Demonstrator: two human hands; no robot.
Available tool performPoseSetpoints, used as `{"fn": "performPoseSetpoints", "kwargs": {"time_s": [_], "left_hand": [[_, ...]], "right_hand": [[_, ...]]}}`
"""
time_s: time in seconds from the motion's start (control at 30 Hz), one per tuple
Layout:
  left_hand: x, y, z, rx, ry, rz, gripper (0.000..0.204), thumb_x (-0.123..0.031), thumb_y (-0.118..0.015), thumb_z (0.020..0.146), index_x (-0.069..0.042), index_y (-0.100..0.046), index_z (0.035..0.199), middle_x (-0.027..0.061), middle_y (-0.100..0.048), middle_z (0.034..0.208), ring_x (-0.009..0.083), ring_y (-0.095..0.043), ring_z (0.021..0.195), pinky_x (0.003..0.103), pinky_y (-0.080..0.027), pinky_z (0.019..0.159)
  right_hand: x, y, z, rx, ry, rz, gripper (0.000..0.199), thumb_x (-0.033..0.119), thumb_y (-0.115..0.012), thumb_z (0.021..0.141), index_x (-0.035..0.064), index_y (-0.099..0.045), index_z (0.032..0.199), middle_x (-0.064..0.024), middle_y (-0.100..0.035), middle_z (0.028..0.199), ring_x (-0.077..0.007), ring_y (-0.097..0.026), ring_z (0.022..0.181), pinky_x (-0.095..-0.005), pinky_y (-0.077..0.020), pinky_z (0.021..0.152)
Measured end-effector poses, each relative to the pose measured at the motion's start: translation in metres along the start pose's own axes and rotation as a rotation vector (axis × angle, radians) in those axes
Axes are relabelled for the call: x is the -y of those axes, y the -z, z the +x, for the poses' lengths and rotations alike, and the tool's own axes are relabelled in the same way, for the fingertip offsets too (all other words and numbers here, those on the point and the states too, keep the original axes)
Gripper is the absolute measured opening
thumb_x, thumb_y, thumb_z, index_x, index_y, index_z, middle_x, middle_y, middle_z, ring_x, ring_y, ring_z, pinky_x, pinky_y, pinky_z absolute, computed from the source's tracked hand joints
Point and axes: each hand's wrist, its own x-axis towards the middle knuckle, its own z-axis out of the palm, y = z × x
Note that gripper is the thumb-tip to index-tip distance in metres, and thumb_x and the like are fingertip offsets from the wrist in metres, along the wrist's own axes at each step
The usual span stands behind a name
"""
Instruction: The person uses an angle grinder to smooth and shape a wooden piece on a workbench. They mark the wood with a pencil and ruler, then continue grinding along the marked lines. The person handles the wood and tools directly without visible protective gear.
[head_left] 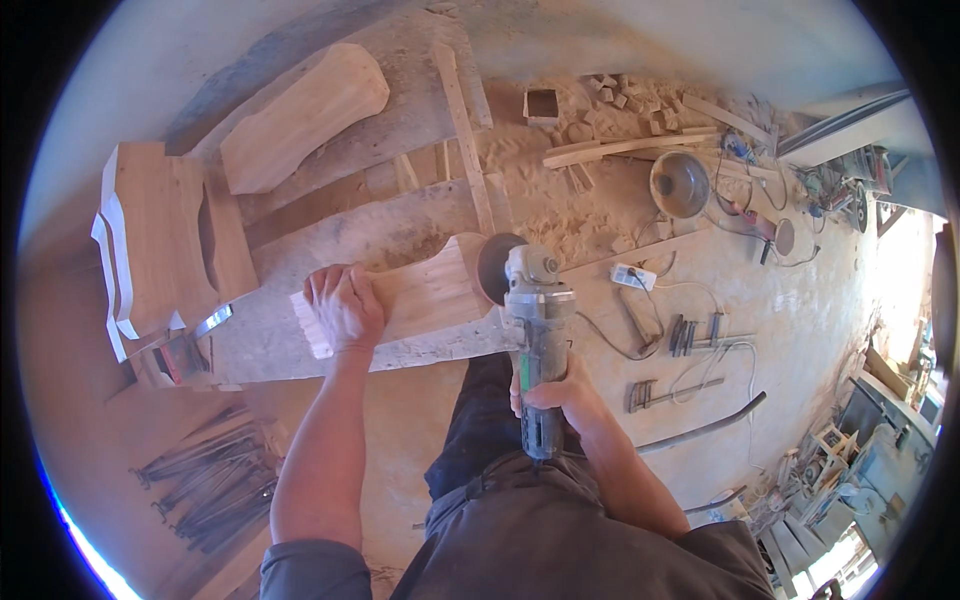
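Note:
My left hand [343, 305] presses down on the left end of a shaped wooden board [425, 290], its fingers curled over the edge. The board lies on a dusty workbench [270, 350]. In my right hand [562, 392] is an angle grinder [541, 330], gripped round its body with the head pointing away from me. Its round sanding disc [497, 268] sits at the board's right end, touching or very close to the curved edge. Whether the disc is spinning I cannot tell.
Stacked shaped boards [165, 235] stand at the bench's left, with another board [305, 120] behind. Sawdust and wood offcuts [630, 95] cover the floor beyond. A metal bowl [679, 185], a power strip [633, 276] and clamps [700, 335] lie right; metal bars [215, 480] lie lower left.

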Motion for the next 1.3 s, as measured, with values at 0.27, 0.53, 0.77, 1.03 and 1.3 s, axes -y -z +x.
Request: {"fn": "performPoseSetpoints", "kwargs": {"time_s": [0.27,0.53,0.77,1.03,1.3], "left_hand": [[-0.003,0.003,0.000,0.037,0.016,0.029,0.023,-0.017,-0.053,0.098,-0.009,-0.070,0.085,0.0096,-0.071,0.094,0.0334,-0.061,0.099,0.049,-0.042,0.097],[-0.002,0.003,0.004,0.035,0.001,-0.012,0.022,-0.016,-0.053,0.098,-0.008,-0.071,0.089,0.0101,-0.072,0.095,0.0339,-0.062,0.100,0.049,-0.042,0.096],[0.001,0.004,-0.002,0.090,0.032,0.040,0.031,-0.021,-0.049,0.102,-0.007,-0.076,0.096,0.0105,-0.075,0.101,0.0336,-0.063,0.104,0.048,-0.043,0.099],[0.001,-0.002,0.001,0.023,-0.002,0.001,0.022,-0.017,-0.054,0.098,-0.006,-0.073,0.092,0.0101,-0.073,0.096,0.0346,-0.062,0.100,0.048,-0.042,0.098],[0.000,0.001,0.000,0.027,0.025,-0.002,0.025,-0.017,-0.053,0.100,-0.007,-0.074,0.091,0.0102,-0.073,0.097,0.0338,-0.061,0.101,0.048,-0.042,0.100]], "right_hand": [[0.004,-0.012,0.016,0.038,0.069,-0.232,0.050,0.006,-0.081,0.065,0.0004,-0.063,0.112,-0.0123,-0.072,0.089,-0.0249,-0.072,0.074,-0.0391,-0.0592,0.070],[0.008,-0.005,-0.003,0.063,-0.029,0.148,0.049,0.000,-0.076,0.067,-0.0001,-0.059,0.113,-0.0161,-0.071,0.088,-0.0284,-0.071,0.073,-0.0421,-0.0591,0.068],[-0.010,0.012,-0.008,0.101,-0.017,0.027,0.056,0.009,-0.082,0.067,0.0005,-0.060,0.117,-0.0156,-0.072,0.089,-0.0282,-0.071,0.073,-0.0420,-0.0587,0.067],[0.015,0.014,0.010,0.140,-0.035,0.070,0.049,0.007,-0.080,0.069,0.0011,-0.060,0.114,-0.0147,-0.071,0.088,-0.0252,-0.071,0.073,-0.0402,-0.0586,0.068],[-0.016,0.027,-0.024,0.184,-0.041,-0.031,0.060,0.006,-0.082,0.069,0.0019,-0.058,0.123,-0.0127,-0.072,0.090,-0.0228,-0.071,0.076,-0.0369,-0.0581,0.071]]}}
